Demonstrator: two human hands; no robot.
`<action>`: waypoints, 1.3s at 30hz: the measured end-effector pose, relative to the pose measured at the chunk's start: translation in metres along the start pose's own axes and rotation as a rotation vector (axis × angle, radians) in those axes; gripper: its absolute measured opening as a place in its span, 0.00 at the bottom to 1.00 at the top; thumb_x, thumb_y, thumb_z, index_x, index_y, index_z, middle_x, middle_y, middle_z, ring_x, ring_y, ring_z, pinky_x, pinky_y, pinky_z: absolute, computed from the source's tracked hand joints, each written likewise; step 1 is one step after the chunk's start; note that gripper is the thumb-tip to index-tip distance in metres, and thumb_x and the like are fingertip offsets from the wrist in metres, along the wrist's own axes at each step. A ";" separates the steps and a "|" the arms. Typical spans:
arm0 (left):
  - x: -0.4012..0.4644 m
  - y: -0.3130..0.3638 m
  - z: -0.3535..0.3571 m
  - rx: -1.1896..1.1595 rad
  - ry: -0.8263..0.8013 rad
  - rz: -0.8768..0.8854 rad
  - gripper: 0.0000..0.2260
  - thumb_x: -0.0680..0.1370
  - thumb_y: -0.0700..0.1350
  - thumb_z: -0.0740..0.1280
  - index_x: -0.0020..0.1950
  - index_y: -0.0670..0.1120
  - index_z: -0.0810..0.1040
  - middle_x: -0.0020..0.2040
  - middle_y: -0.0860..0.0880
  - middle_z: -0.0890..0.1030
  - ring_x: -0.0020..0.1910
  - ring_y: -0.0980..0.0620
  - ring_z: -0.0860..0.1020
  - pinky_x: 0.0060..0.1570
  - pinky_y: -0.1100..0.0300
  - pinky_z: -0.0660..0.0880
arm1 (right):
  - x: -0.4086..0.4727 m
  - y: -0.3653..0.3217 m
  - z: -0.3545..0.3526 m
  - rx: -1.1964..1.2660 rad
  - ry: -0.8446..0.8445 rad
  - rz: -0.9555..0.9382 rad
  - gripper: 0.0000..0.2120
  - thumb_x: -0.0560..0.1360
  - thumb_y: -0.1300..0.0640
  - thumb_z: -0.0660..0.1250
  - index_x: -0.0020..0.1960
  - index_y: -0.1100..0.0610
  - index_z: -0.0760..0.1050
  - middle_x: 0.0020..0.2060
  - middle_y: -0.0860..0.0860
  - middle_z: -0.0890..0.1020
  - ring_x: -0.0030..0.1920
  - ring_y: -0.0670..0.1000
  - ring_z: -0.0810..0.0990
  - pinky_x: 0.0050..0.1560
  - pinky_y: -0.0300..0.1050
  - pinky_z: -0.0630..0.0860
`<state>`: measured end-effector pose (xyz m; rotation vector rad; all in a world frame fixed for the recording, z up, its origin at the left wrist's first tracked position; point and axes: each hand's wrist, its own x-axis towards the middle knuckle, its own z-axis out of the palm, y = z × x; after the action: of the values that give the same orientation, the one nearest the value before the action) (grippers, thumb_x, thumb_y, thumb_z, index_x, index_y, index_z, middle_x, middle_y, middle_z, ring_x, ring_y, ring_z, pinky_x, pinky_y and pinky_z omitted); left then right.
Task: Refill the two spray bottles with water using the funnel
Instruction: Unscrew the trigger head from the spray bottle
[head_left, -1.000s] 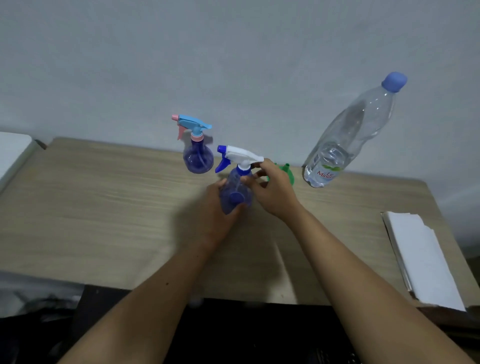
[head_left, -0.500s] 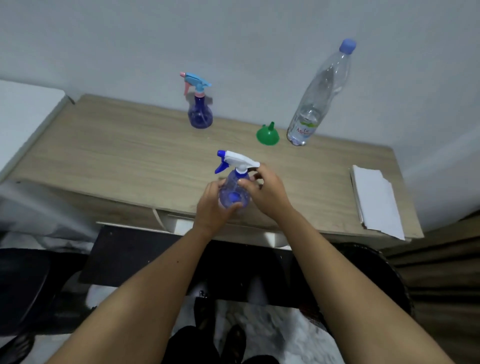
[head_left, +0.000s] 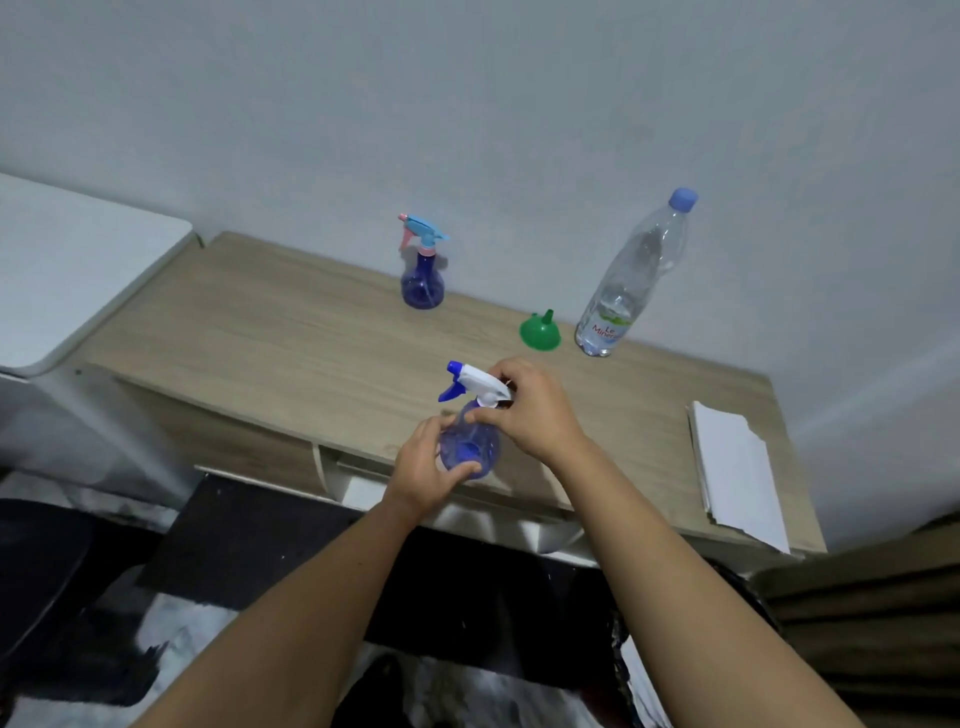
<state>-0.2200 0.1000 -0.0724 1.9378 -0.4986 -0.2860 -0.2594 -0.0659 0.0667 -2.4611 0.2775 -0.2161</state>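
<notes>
While held above the desk's (head_left: 249, 332) front edge, near spray bottle (head_left: 470, 441) upright, long axis vertical, nozzle of its white and blue trigger head (head_left: 475, 384) pointing left. Left hand (head_left: 426, 467) wrapped around the round blue body from the left side, gripping it. Right hand (head_left: 530, 410) curled over the back of the trigger head and collar, pinching there. Judged step: unscrewing the head from this first bottle, before any pouring. Whether the head is already loose, impossible to tell. Next move likely calls for twisting the collar free while keeping the body steady, then lifting the head with its dip tube straight up and setting it aside.

Toward the desk's back edge, second spray bottle (head_left: 422, 280) standing upright, pink and light-blue head on, nozzle pointing left. Toward the back right, green funnel (head_left: 540, 332) resting wide mouth down, spout tilted up and slightly right. Just beside it on the right, capped water bottle (head_left: 628, 280) standing upright, partly filled. At the right edge, stack of white paper (head_left: 732, 462) lying flat.
</notes>
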 end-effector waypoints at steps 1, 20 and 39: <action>0.002 -0.003 0.001 -0.012 -0.003 0.010 0.31 0.67 0.53 0.81 0.67 0.48 0.77 0.62 0.52 0.80 0.59 0.55 0.81 0.61 0.51 0.80 | 0.002 0.002 0.002 -0.039 -0.002 -0.007 0.17 0.65 0.50 0.84 0.47 0.54 0.80 0.43 0.48 0.81 0.43 0.50 0.77 0.38 0.41 0.68; 0.013 -0.018 -0.001 -0.040 -0.067 0.052 0.32 0.66 0.58 0.81 0.67 0.55 0.75 0.61 0.51 0.80 0.61 0.54 0.82 0.61 0.48 0.81 | 0.002 -0.001 -0.014 -0.204 -0.093 -0.073 0.11 0.72 0.55 0.79 0.50 0.52 0.79 0.41 0.49 0.80 0.42 0.52 0.76 0.43 0.44 0.65; 0.010 -0.007 -0.002 -0.051 -0.074 -0.016 0.30 0.68 0.48 0.83 0.66 0.53 0.75 0.62 0.56 0.79 0.62 0.57 0.80 0.64 0.50 0.80 | 0.000 -0.005 -0.005 -0.086 -0.041 0.005 0.16 0.68 0.55 0.82 0.44 0.51 0.75 0.41 0.48 0.79 0.40 0.48 0.75 0.38 0.43 0.67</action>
<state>-0.2093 0.0994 -0.0773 1.8878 -0.5195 -0.3782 -0.2601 -0.0649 0.0730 -2.5460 0.2803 -0.1551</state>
